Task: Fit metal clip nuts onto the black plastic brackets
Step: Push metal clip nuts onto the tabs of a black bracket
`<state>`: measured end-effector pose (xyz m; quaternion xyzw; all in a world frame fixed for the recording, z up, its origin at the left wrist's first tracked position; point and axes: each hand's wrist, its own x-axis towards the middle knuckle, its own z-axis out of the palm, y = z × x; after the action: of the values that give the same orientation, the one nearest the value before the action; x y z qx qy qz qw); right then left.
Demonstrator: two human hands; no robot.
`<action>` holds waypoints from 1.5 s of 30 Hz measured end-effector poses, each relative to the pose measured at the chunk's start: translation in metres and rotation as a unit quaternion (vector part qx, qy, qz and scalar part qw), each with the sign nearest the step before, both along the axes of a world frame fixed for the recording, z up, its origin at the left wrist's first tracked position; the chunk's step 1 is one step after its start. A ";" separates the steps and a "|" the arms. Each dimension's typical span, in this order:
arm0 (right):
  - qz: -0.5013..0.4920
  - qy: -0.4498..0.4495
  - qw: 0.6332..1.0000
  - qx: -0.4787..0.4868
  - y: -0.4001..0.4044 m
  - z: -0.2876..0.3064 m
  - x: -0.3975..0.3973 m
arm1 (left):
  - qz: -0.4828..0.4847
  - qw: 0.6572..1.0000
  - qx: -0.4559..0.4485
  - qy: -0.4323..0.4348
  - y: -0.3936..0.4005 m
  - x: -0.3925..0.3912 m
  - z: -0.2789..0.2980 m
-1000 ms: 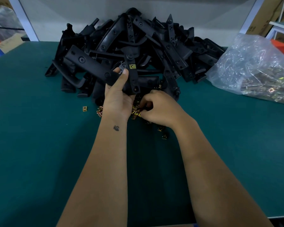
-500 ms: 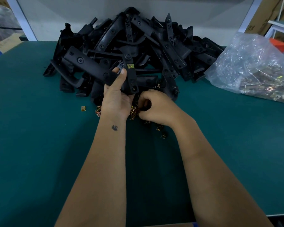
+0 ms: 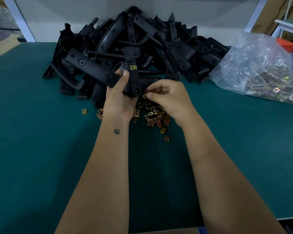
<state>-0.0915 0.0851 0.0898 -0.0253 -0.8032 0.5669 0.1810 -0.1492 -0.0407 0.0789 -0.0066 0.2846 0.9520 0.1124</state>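
Observation:
My left hand (image 3: 119,100) grips a black plastic bracket (image 3: 134,78) held upright in front of the pile, thumb pressed on its left side. One brass clip nut (image 3: 133,67) sits fitted near the bracket's upper part. My right hand (image 3: 167,97) pinches another clip nut (image 3: 144,96) between thumb and forefinger, right beside the bracket's lower end. Under both hands lies a scatter of loose clip nuts (image 3: 153,115) on the green mat.
A big heap of black brackets (image 3: 142,43) fills the back of the green table (image 3: 41,149). A clear plastic bag of clip nuts (image 3: 260,70) lies at the right. One stray nut (image 3: 84,111) sits left of the scatter. A white wall stands behind the heap.
My right hand has lifted off the loose nuts with one nut pinched and brought it up to the bracket's lower end. The left hand holds the bracket about where it was.

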 end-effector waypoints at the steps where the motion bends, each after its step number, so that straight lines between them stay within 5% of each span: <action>1: -0.006 0.005 1.000 -0.020 0.001 0.000 0.000 | -0.003 1.000 -0.001 0.003 0.000 0.000 0.000; 18: 0.002 0.031 0.950 -0.310 0.007 0.006 0.003 | -0.094 0.994 -0.036 0.032 0.009 0.008 0.000; 45: 0.036 -0.030 0.950 -0.309 0.002 0.004 0.001 | -0.103 0.993 0.019 0.056 0.011 0.008 -0.001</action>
<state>-0.0907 0.0871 0.0939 -0.0675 -0.5937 0.7928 0.1197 -0.1409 -0.0301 0.0784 0.0780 0.2711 0.9395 0.1943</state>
